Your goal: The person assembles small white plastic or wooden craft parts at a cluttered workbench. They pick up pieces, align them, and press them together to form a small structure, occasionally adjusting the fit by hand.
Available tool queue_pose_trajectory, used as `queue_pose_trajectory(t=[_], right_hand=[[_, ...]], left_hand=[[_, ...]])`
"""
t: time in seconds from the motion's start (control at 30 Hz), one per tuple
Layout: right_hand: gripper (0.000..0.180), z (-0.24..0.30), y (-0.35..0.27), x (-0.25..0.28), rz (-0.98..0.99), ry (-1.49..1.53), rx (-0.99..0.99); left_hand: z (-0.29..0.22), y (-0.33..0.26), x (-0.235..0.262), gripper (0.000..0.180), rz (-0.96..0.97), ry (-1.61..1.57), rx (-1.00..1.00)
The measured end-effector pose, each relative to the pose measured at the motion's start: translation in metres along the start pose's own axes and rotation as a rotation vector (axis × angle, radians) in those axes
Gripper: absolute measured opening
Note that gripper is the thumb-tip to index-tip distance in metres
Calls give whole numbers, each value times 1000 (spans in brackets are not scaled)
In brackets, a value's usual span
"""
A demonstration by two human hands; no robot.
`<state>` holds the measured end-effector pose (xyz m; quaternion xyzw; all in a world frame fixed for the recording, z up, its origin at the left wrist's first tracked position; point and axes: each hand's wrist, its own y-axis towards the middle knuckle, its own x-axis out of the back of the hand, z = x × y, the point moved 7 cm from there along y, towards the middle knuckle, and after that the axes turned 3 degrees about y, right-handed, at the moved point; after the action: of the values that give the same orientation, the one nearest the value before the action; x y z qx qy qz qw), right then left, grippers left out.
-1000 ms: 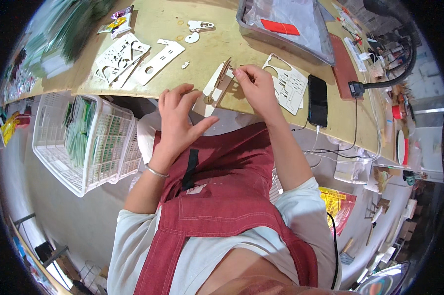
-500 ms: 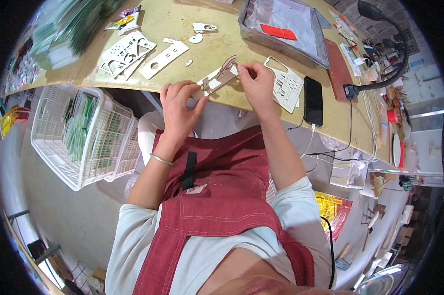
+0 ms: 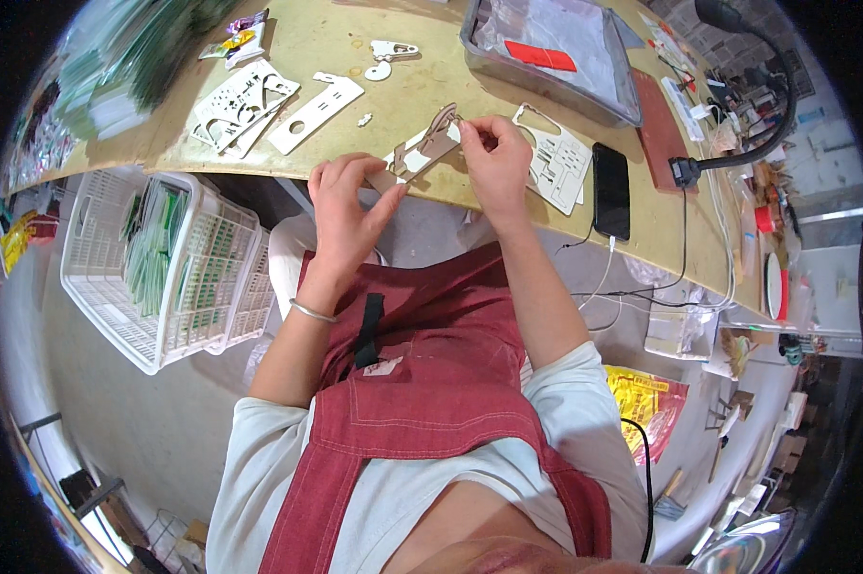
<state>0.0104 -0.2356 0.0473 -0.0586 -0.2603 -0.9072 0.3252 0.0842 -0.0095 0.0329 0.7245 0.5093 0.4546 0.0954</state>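
Observation:
Above the table's near edge, a small part-built model of thin cut-out board [image 3: 429,151] is held between my hands. It has a long pale base with curved, brownish pieces standing up from it. My left hand [image 3: 345,206] grips the model's left end between thumb and fingers. At the other end my right hand [image 3: 494,158] has thumb and forefinger pinched at the upright curved piece; the fingertips hide the exact contact. Close to my right hand lies a cut-out sheet [image 3: 557,163]. A pale slotted board with a round hole [image 3: 316,117] rests beyond my left hand.
Left of the slotted board are more cut-out sheets [image 3: 244,103]. A grey plastic tray [image 3: 546,94] holding a red packet [image 3: 540,55] stands at the back. To the right lie a black phone [image 3: 611,191] and a bent lamp arm [image 3: 771,134]. A white basket [image 3: 154,273] stands below left.
The model's upright curved piece sits slightly further left and looks more raised. Both hands keep their hold and have shifted only a little.

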Motion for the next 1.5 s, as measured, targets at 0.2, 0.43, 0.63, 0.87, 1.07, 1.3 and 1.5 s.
queue_pose_trajectory(t=[0.2, 0.43, 0.63, 0.87, 1.07, 1.3, 1.5], right_hand=[[20, -1, 0, 0, 13, -86, 23], [17, 10, -3, -1, -16, -132, 165], [16, 10, 0, 1, -12, -101, 143], [13, 13, 0, -1, -33, -242, 264], [15, 16, -1, -1, -63, -193, 257], [18, 11, 0, 0, -37, -81, 132], [19, 13, -1, -3, -30, -270, 232]], left_hand=[[-9, 8, 0, 46, -18, 57, -18], [1, 3, -8, 47, -12, 84, -48], [-2, 5, -7, 44, 9, 83, -49], [-2, 5, -7, 44, 4, 94, -61], [-1, 5, -8, 61, 23, 57, -16], [0, 4, -7, 79, 12, 47, -20], [1, 4, -8, 81, 11, 36, -20]])
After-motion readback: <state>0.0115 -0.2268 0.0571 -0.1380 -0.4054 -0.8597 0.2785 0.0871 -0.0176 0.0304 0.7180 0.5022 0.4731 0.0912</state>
